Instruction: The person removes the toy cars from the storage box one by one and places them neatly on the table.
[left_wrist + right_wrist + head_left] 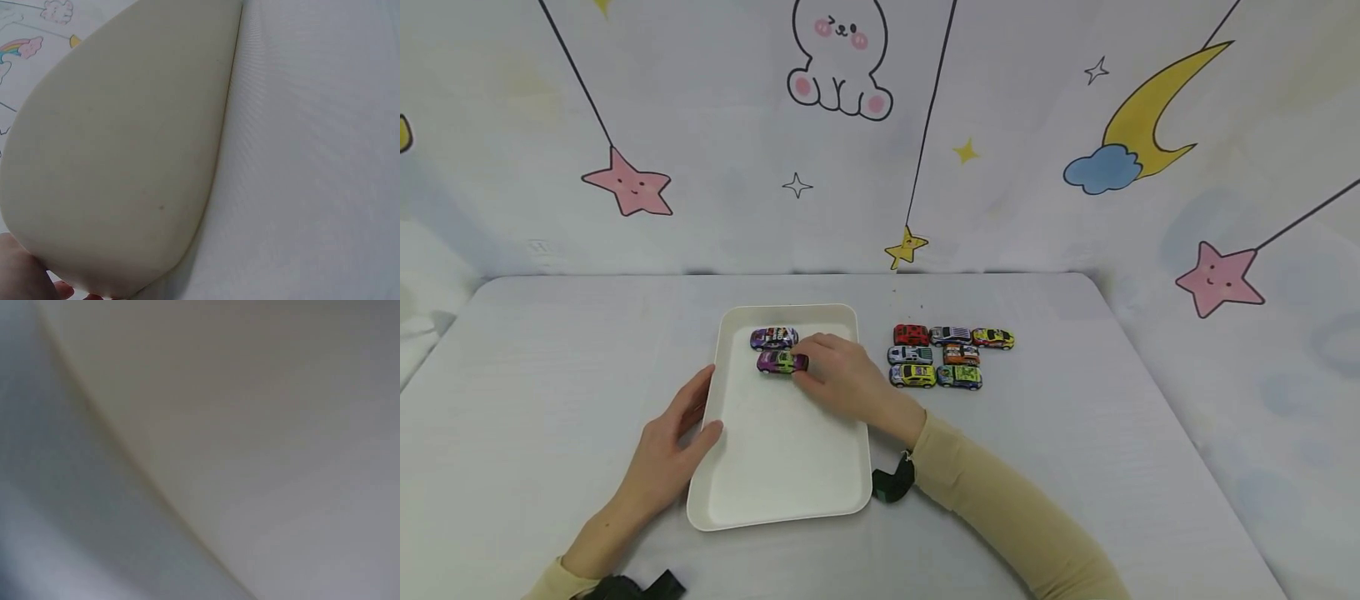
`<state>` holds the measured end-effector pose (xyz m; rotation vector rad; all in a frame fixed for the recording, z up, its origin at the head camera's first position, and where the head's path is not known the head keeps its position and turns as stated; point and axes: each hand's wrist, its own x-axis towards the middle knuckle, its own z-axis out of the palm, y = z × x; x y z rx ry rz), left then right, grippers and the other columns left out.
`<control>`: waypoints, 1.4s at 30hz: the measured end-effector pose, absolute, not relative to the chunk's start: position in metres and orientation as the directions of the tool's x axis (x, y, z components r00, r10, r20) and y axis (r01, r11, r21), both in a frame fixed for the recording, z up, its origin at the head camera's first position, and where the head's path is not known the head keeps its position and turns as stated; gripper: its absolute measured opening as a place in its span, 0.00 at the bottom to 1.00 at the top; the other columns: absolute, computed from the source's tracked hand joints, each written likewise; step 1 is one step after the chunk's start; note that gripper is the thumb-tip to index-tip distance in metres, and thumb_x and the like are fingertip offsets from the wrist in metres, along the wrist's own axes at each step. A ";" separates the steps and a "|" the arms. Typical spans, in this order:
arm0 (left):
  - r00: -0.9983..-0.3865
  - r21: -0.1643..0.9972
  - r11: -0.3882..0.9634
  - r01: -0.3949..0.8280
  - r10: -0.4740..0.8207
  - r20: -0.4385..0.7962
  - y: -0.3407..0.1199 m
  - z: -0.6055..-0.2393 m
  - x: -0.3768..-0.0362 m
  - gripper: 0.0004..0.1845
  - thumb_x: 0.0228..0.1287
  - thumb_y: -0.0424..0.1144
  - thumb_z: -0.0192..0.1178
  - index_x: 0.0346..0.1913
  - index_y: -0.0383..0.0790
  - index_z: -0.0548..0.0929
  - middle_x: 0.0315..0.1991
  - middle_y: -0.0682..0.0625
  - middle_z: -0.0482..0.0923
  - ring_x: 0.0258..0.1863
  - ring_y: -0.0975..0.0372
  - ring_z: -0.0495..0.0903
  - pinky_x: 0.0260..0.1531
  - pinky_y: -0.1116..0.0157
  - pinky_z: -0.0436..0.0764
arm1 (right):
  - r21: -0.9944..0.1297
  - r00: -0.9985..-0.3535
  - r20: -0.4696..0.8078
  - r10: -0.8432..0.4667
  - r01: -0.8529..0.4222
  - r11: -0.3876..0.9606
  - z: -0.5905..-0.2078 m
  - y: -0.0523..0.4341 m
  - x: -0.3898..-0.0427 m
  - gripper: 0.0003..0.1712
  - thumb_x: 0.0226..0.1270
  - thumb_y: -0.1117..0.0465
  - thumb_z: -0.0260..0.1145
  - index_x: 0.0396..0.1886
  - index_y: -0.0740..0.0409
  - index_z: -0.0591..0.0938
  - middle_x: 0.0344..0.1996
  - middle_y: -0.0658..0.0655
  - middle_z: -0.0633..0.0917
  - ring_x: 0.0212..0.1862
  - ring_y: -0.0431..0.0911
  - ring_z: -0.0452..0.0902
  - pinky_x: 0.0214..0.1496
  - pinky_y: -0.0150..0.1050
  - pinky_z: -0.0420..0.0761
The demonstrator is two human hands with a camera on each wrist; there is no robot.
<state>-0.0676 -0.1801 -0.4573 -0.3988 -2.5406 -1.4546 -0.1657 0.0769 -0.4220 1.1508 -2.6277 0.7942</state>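
Observation:
In the head view my right hand [844, 377] reaches over the white tray [782, 483] and pinches the rear end of a purple and green toy car [781, 362]. Just behind that car, a purple and white toy car [773, 337] lies in the tray. At the tray's left rim rests my left hand [662, 454], thumb spread from the fingers, its thumb tip over the edge. The left wrist view shows the tray's outer wall [119, 150] with part of the left hand [22, 272] below it. Blur fills the right wrist view; no hand shows there.
To the tray's right, several toy cars stand close together in rows, among them a red car [911, 335], an orange car [961, 355] and a yellow car [913, 376]. A white cloth [1075, 467] covers the table. A wall with cartoon drawings rises behind.

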 end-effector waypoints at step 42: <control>-0.944 0.811 0.484 0.328 0.144 0.296 -0.181 -0.458 -0.068 0.38 0.68 0.29 0.59 0.78 0.48 0.60 0.71 0.36 0.68 0.64 0.80 0.66 0.59 0.87 0.65 | -0.479 -0.576 0.764 -0.291 -0.809 0.341 -0.451 0.140 -0.145 0.23 0.56 0.69 0.75 0.54 0.61 0.85 0.51 0.59 0.86 0.54 0.50 0.83 0.57 0.36 0.83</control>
